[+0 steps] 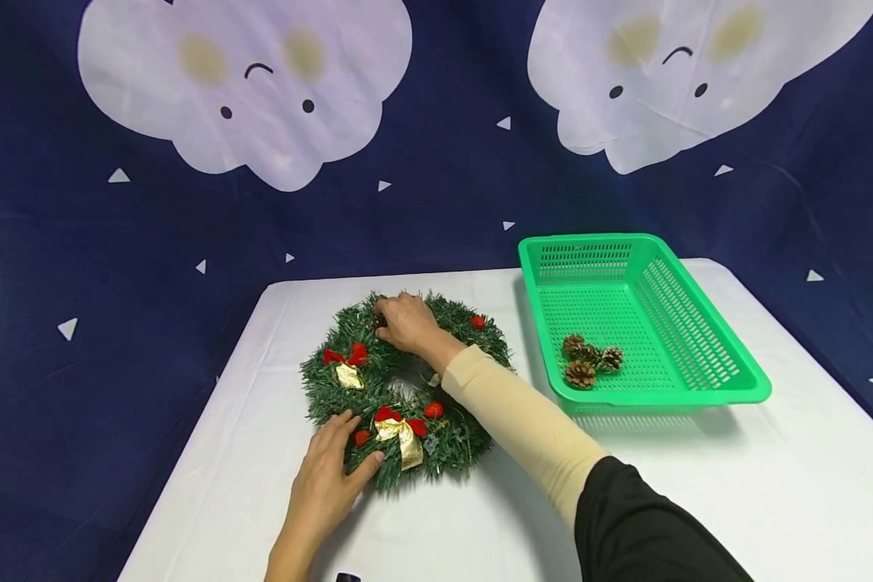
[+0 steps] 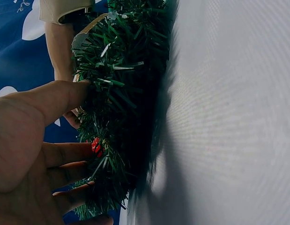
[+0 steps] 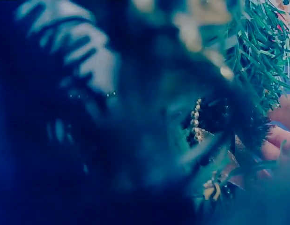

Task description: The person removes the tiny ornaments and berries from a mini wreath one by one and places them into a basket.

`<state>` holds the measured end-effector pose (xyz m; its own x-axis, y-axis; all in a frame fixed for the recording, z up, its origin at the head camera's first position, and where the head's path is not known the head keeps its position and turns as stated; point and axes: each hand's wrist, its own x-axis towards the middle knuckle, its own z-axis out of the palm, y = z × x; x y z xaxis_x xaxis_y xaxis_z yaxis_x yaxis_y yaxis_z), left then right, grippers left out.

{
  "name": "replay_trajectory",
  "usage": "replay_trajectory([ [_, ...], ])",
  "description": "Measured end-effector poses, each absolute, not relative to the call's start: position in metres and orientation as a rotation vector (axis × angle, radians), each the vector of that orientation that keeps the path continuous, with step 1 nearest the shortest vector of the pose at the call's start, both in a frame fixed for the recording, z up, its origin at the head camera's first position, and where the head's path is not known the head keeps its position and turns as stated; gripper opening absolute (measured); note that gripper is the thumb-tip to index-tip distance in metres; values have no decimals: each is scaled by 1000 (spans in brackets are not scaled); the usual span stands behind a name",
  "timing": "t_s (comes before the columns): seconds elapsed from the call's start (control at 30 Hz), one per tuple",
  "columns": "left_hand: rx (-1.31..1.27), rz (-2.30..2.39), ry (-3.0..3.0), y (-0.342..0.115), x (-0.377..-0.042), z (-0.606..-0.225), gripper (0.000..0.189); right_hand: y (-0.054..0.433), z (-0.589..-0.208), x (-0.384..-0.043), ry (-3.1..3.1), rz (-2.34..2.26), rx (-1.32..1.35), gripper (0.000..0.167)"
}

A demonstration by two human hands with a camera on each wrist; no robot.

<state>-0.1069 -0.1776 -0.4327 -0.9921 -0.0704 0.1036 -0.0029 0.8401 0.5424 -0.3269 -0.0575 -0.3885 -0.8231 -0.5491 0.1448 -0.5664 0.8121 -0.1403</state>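
A green tinsel wreath (image 1: pixel 327 396) lies on the white table, decorated with red-and-gold bows (image 1: pixel 400 432) and red berries (image 1: pixel 433 410). My left hand (image 1: pixel 327 469) rests against its near left edge, fingers and thumb spread and fairly straight; the left wrist view shows the fingertips in the tinsel beside a red berry (image 2: pixel 96 147). Reaching across the ring, my right hand (image 1: pixel 411 323) has its fingers bent down at the far side, pinching a brown pine cone (image 1: pixel 377 321) mostly hidden by them. Blurred dark shapes and tinsel (image 3: pixel 262 51) fill the right wrist view.
To the right of the wreath stands a green plastic basket (image 1: pixel 669 398), with several pine cones (image 1: pixel 580 373) in its near left corner. A small dark object (image 1: pixel 347 577) shows at the bottom edge. Behind the table hangs a dark blue cloth (image 1: pixel 451 202) with clouds.
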Motion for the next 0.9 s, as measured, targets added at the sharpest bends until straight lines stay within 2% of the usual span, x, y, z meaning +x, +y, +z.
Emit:
replay_trajectory([
  [0.63,62,-866,-2920,-177,-107,-433,69,-48,-387,-323,-2744,558,920,26],
  [0.9,63,-868,-2925,-178,-107,-432,68,-48,-384,-321,-2712,695,915,27],
])
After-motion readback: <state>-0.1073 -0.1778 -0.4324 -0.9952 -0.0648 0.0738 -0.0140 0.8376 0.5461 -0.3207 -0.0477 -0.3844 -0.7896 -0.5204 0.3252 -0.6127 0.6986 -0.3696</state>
